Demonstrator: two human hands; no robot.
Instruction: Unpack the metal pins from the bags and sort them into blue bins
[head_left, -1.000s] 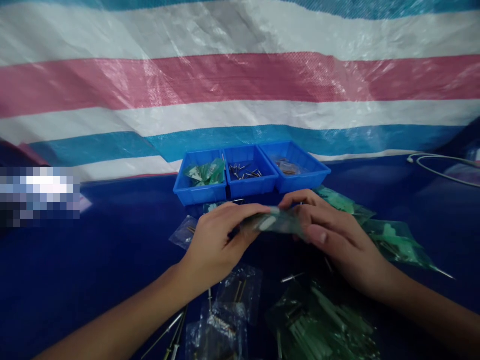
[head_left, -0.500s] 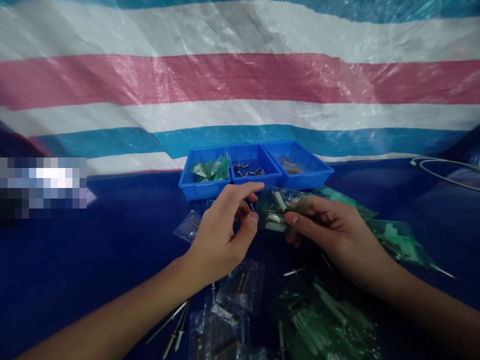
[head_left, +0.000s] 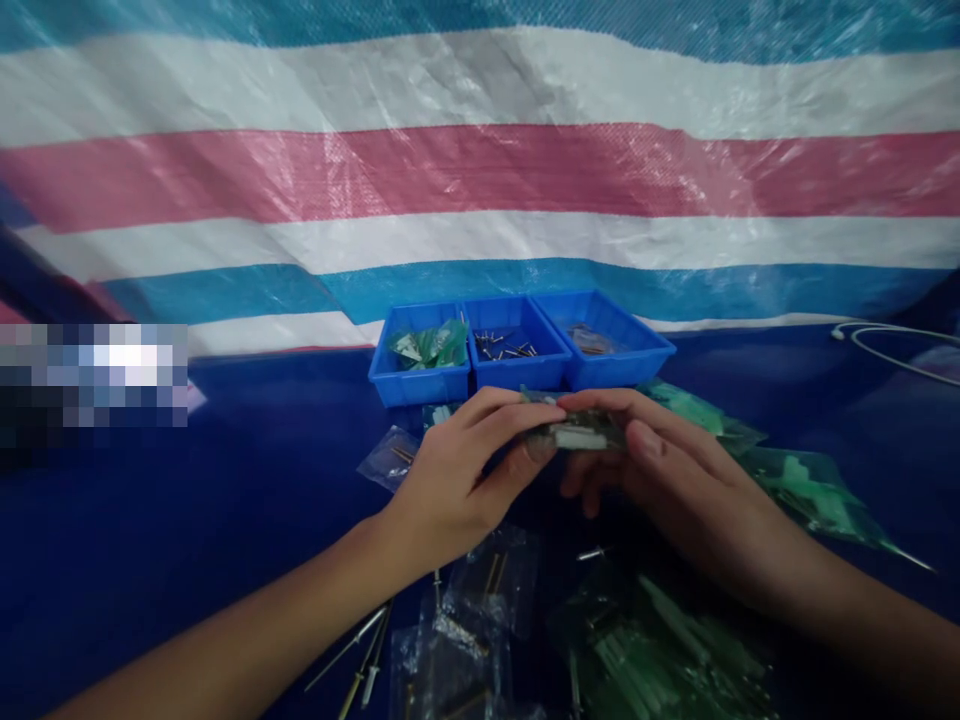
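A small clear plastic bag with pale wall plugs (head_left: 579, 438) is between my two hands, just in front of the blue bins. My left hand (head_left: 469, 465) pinches the bag's left end between thumb and fingers. My right hand (head_left: 686, 490) grips the right end, its index finger reaching over the top and its thumb at the near side. Fingers hide parts of the bag. Below the hands lie a green bag of plugs (head_left: 660, 650) and clear bags of brass-coloured screws (head_left: 491, 575).
Three blue bins stand in a row: one with green bags (head_left: 420, 385), one with loose rivets (head_left: 517, 372), one with clear bags (head_left: 619, 370). More green bags (head_left: 806, 490) lie right; loose rivets (head_left: 367, 655) lie lower left. A white cable (head_left: 892, 360) curls far right. Striped sheeting (head_left: 480, 170) hangs behind.
My left hand has moved right and taken hold of the bag's left end. My right hand's fingers have shifted over the bag, which now lies flatter. The view has tilted slightly.
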